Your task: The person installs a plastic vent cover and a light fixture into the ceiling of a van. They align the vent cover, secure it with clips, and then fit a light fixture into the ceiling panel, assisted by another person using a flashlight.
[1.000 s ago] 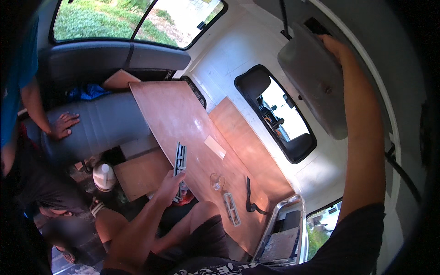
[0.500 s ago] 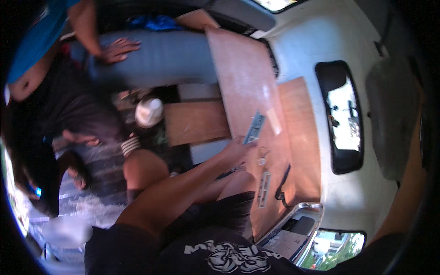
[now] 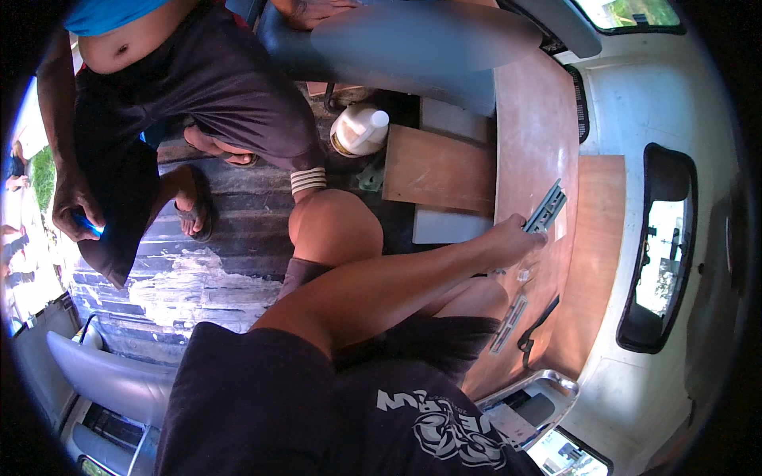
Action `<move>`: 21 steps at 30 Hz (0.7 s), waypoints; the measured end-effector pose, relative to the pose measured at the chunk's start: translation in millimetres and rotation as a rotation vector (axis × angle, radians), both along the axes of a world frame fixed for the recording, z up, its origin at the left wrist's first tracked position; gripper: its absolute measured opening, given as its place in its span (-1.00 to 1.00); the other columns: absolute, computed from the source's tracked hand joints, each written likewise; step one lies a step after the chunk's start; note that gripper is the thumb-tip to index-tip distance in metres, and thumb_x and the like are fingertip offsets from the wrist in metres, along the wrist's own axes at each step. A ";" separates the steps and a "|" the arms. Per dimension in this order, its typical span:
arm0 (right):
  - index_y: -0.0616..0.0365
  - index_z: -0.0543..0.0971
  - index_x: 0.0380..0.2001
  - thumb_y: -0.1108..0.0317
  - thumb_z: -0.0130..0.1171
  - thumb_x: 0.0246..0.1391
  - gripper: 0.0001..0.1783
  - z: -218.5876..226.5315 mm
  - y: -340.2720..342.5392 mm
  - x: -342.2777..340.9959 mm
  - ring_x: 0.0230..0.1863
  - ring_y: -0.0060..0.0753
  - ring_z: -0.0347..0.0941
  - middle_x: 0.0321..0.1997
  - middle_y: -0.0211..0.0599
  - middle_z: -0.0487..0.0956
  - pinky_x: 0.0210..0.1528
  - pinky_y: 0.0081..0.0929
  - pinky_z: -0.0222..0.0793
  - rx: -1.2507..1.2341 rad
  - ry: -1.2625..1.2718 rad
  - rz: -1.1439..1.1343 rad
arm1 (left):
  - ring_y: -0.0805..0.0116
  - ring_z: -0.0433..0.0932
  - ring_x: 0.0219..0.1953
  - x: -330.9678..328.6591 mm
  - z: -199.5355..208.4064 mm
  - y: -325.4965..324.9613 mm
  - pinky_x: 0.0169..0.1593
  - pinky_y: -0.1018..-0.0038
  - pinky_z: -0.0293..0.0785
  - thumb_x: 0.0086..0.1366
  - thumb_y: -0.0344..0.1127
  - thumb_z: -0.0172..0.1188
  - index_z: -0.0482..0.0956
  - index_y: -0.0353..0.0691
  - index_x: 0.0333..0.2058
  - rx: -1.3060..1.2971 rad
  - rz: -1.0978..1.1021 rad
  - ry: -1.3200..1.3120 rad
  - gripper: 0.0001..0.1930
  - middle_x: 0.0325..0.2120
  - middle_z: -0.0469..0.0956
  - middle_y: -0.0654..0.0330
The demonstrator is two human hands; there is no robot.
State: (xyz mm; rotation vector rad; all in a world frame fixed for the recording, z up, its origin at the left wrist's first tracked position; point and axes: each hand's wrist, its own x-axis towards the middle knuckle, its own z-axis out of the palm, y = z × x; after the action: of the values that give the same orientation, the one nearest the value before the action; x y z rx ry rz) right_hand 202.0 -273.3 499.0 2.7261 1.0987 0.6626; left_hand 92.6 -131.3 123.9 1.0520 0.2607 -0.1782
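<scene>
My left hand (image 3: 516,240), at the end of my outstretched arm, grips a short grey metal rail (image 3: 546,208) with slots along it. The rail points up and away above a brown plywood panel (image 3: 533,119). A similar slotted rail (image 3: 508,324) lies on the panel nearer to my body. Between my hand and that second rail is a small clear object (image 3: 524,275), too small to name. Beside the second rail lies a dark, narrow, bent piece (image 3: 539,332). My right hand is out of view.
On the left a person (image 3: 190,87) holds a small blue object (image 3: 89,226). A white plastic jug (image 3: 359,131) stands on the ridged floor (image 3: 238,208). Near it are a wooden board (image 3: 436,168) and a padded bench (image 3: 397,47). A metal-rimmed tray (image 3: 559,386) stands at lower right.
My view has swung left, so the scene sits farther right. My left hand still holds the rail. My right forearm no longer shows clearly at the right edge.
</scene>
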 end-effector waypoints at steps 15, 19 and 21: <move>0.22 0.49 0.27 -0.24 0.06 0.24 -0.20 -136.1 19.3 -24.2 0.31 0.07 0.41 0.30 0.05 0.50 0.36 -0.08 0.27 0.038 0.263 0.185 | 0.13 0.65 -0.13 8.1 -5.0 -14.2 -0.14 0.15 0.59 0.20 -0.06 0.31 0.52 -0.50 0.07 -0.008 0.100 -0.167 -0.37 -0.10 0.64 -0.16; 0.22 0.49 0.27 -0.24 0.06 0.24 -0.20 -162.5 39.3 -18.7 0.32 0.08 0.40 0.30 0.07 0.50 0.36 -0.08 0.27 0.081 0.321 0.241 | 0.04 0.66 -0.17 7.4 0.5 -10.9 -0.19 0.07 0.57 0.12 -0.06 0.28 0.54 -0.46 0.04 0.099 0.068 -0.020 -0.38 -0.16 0.65 -0.14; 0.22 0.48 0.27 -0.24 0.06 0.24 -0.20 -167.9 49.5 -16.0 0.32 0.08 0.40 0.31 0.07 0.50 0.36 -0.07 0.27 0.089 0.328 0.263 | 0.03 0.64 -0.17 4.5 4.7 -7.9 -0.19 0.05 0.56 0.11 -0.08 0.29 0.49 -0.41 0.09 0.065 0.083 -0.002 -0.36 -0.15 0.63 -0.13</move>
State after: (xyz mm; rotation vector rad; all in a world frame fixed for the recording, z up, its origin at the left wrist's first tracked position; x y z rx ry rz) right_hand 186.0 -223.8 331.2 2.8630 1.5548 0.3015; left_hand 97.2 -139.1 128.5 1.1032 0.3096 -0.0949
